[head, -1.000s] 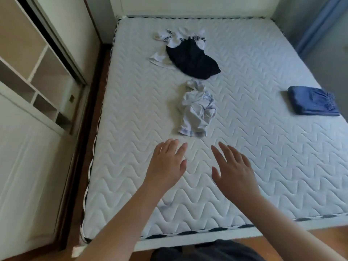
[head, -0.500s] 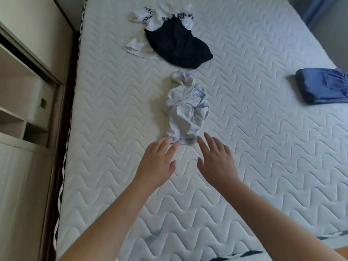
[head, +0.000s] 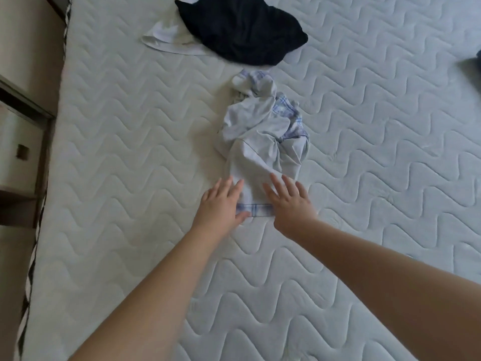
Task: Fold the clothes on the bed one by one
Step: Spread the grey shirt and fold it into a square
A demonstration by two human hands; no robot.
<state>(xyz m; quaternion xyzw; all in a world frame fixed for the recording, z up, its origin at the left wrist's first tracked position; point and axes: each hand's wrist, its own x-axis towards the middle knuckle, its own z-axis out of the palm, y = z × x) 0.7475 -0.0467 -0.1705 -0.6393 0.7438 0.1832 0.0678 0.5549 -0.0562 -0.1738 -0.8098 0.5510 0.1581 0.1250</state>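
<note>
dark garment (head: 242, 32) cut off at top, blue item (head: 478, 58) at right edge

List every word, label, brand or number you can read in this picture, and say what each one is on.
None can be read.
The white garment under the black garment shows only plain fabric, no lettering.
The crumpled light blue garment bears a plaid trim, no text or label.
The quilted mattress shows wave stitching only.
The left hand and right hand lie on the light blue garment's near hem.
</note>
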